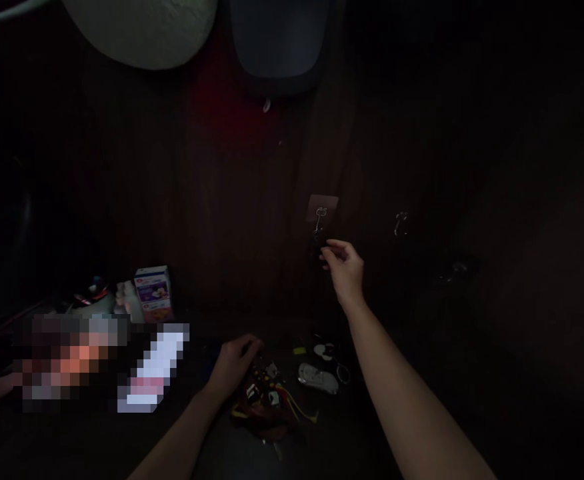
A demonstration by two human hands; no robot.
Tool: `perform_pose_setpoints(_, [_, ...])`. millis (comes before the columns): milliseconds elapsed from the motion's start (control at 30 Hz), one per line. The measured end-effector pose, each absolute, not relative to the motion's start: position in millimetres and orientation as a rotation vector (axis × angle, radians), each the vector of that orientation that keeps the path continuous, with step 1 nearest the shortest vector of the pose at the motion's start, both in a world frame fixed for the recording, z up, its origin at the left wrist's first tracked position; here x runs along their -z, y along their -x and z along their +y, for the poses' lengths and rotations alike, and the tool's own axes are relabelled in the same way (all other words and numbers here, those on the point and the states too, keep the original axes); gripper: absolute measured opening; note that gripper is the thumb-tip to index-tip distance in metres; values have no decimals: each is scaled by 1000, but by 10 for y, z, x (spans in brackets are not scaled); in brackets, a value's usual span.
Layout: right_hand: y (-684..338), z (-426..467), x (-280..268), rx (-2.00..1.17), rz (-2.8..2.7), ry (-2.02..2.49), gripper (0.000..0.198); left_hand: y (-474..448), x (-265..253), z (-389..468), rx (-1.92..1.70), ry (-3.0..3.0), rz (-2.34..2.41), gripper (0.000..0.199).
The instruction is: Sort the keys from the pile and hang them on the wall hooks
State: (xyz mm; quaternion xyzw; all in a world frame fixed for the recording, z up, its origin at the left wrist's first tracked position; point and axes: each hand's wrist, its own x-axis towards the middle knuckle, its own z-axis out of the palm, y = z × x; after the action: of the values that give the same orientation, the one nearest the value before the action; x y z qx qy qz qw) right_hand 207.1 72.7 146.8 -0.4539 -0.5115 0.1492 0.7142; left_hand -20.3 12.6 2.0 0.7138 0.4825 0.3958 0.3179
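Note:
My right hand is raised to a metal hook on a clear adhesive patch on the dark wooden wall. Its thumb and fingers close in a pinch beside something small and dark below the hook, too dim to name. Lower down, my left hand rests over the dark surface with its fingers curled. What lies in them, if anything, is hidden. Next to it is a tangle of cords and small trinkets in red, yellow and brown. A silvery oval device and a metal ring lie to the right of the tangle.
A second hook is on the wall to the right. A purple and white box stands at the back left. Pixelated patches, one a bright white strip, cover the left side. A grey rounded object hangs above.

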Motion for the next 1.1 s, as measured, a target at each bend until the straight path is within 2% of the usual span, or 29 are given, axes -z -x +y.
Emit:
perform_pose_setpoints(467, [-2225, 246, -387, -504, -1225, 1257, 26, 203, -31, 104, -1015, -1896, 1289, 33])
perform_pose_setpoints(567, [-2202, 181, -227, -408, -1383, 1379, 20, 203, -33, 100, -1020, -1886, 1278, 33])
perform_pose_setpoints(833, [-1985, -17, -123, 148, -1784, 1849, 18, 204, -7, 109, -1029, -1881, 1287, 32])
perform_pose_setpoints(1100, [-1925, -29, -65, 223, -1855, 1939, 16, 198, -41, 85, -1040, -1875, 1284, 33])
